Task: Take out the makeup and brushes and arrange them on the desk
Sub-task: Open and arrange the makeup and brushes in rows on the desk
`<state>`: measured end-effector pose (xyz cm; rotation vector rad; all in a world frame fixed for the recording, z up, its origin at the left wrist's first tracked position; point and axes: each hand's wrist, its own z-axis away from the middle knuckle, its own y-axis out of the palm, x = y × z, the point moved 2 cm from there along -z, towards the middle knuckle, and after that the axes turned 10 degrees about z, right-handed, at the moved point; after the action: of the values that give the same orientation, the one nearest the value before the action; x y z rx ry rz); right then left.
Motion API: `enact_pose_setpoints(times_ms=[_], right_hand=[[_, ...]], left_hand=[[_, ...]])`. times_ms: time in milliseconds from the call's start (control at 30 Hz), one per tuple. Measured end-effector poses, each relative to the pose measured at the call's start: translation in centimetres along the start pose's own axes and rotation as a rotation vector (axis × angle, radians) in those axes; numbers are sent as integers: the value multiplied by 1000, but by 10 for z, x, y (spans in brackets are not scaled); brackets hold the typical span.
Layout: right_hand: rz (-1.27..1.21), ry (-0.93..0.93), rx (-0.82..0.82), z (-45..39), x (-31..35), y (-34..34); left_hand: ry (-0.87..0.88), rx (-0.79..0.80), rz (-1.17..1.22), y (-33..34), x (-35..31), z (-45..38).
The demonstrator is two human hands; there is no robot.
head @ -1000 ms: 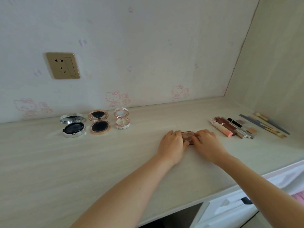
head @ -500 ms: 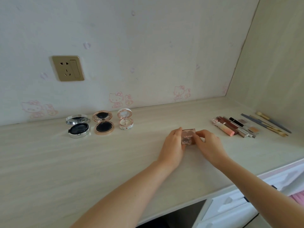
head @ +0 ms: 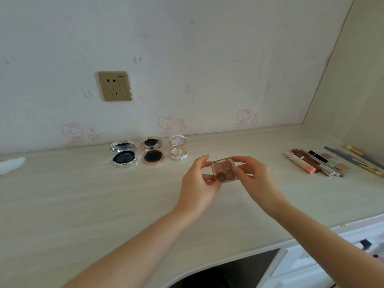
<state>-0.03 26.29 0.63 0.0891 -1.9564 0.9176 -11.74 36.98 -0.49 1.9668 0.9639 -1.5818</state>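
At center frame I see my left hand (head: 199, 179) and right hand (head: 255, 177) pinching a small eyeshadow palette (head: 224, 169) between fingertips above the desk (head: 83, 200), 3 open compacts (head: 149, 153) left, lip tubes and brushes (head: 332, 161) right.

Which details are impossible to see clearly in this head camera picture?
- Eyeshadow palette: its side edges are covered by the left hand and right hand; the label is too small to read.
- Brushes: overlapping and small, so a count is uncertain.
- White object: cut off by the left edge.
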Motion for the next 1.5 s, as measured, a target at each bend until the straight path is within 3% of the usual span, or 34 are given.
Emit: enact_pose_setpoints(times_ms=[233,467,767,1033,1233,1500], right_hand=[[-86,-57,90,10,29,41],[-22,-177,164,20,56,77],[362,-663,269,38,84,103],[186,-623,264,41,96,110],[107,-585,227,47,99,115],[87,-555,280,40,100,109]], left_hand=[[-148,-117,151,-60,-2,13],[-247,-153,355,-106,4,31],[-425,-172,548,-139,17,45],[-444,-117,762,-142,18,46],[-531,11,957,-136,21,50],[-542,7,948,-141,28,47]])
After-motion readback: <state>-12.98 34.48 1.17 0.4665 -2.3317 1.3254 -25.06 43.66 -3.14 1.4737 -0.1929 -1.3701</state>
